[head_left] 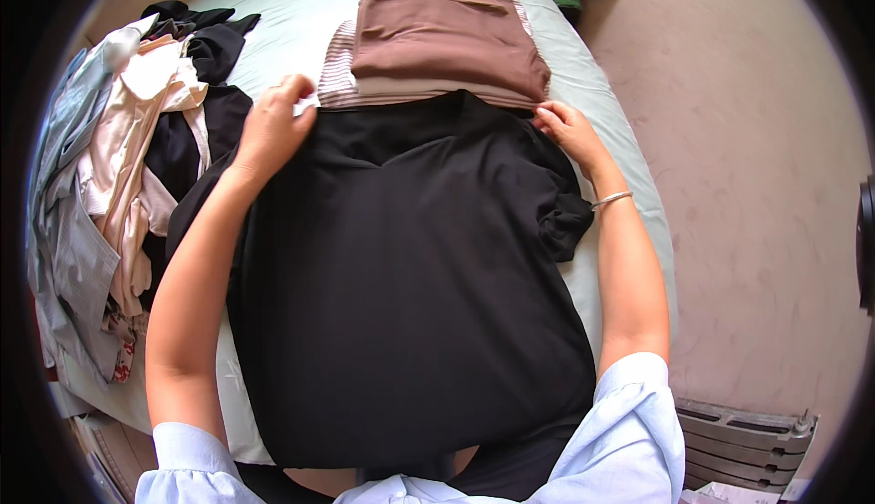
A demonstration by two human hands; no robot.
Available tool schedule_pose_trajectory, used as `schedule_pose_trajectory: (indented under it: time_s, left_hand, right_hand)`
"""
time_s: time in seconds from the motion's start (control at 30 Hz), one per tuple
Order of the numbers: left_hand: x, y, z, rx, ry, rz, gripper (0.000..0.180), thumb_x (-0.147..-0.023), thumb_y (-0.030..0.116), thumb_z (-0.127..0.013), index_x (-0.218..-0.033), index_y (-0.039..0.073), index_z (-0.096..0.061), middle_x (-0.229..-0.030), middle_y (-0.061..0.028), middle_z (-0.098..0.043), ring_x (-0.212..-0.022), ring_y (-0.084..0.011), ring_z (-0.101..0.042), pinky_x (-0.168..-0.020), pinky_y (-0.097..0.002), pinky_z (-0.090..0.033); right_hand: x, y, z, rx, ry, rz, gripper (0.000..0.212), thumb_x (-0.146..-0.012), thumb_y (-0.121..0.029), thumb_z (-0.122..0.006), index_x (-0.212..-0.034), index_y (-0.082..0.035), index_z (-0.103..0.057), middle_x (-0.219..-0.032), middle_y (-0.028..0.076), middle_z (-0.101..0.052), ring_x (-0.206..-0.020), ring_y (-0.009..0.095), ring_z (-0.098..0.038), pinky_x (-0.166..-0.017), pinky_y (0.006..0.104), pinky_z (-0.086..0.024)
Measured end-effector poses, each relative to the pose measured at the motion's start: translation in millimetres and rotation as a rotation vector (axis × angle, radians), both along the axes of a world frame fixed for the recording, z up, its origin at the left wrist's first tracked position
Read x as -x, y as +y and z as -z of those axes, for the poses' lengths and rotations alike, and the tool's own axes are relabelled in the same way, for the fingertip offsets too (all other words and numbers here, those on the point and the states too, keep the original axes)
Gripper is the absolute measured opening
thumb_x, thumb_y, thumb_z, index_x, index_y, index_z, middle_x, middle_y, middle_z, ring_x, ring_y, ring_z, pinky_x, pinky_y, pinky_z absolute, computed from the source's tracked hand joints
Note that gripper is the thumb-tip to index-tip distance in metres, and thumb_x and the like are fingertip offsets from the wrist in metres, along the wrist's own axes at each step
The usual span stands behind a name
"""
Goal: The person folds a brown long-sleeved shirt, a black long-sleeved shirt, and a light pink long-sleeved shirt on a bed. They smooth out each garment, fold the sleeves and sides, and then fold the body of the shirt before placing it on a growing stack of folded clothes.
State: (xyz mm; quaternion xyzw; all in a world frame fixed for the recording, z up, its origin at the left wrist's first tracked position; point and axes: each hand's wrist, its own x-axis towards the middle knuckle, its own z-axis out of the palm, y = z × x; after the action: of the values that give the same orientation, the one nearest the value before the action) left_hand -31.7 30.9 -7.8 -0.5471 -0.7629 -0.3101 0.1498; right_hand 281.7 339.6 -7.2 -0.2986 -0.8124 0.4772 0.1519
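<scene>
Black shirt [410,276]: likely light, soft, slippery; best held at the shoulders, where right fingers [552,114] pinch it; left fingers [293,87], hold unclear.

Both arms extend forward from the lower edge of the view, well apart; the left forearm [193,308] slants inward to the right; the left wrist [244,174] continues that line; the left hand [278,126] shows its back, with fingers [293,87] curled and thumb [306,121] extended near them; the right forearm [635,276] leans inward to the left; the right hand [574,135] has bent fingers [552,115], their tips gathered closely; both hands sit nearly level.
</scene>
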Motion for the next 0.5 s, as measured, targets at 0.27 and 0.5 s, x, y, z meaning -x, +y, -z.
schedule_pose_trajectory:
  time_s: [0.27, 0.5]
  left_hand:
    - [-123, 100, 28, 0.104, -0.407, 0.022, 0.053, -0.084, 0.033, -0.07, -0.119, -0.003, -0.052, -0.11, -0.0217, -0.065, -0.107, -0.035, -0.061, -0.09, -0.0415, -0.048]
    - [-136, 140, 37, 0.053, -0.643, -0.045, 0.039, -0.084, 0.015, -0.067, -0.117, -0.002, -0.053, -0.095, -0.0141, -0.066, -0.089, -0.0253, -0.063, -0.081, -0.0348, -0.049]
  right_hand:
    - [-100, -36, -9, 0.069, -0.043, 0.02, 0.042, -0.092, -0.029, -0.064, -0.122, 0.001, -0.056, -0.091, 0.003, -0.061, -0.083, 0.009, -0.056, -0.077, 0.0253, -0.048]
    - [-155, -54, 4, 0.188, 0.563, 0.357, 0.028, -0.089, -0.006, -0.065, -0.116, -0.002, -0.057, -0.079, -0.004, -0.055, -0.078, 0.004, -0.049, -0.075, 0.0201, -0.042]
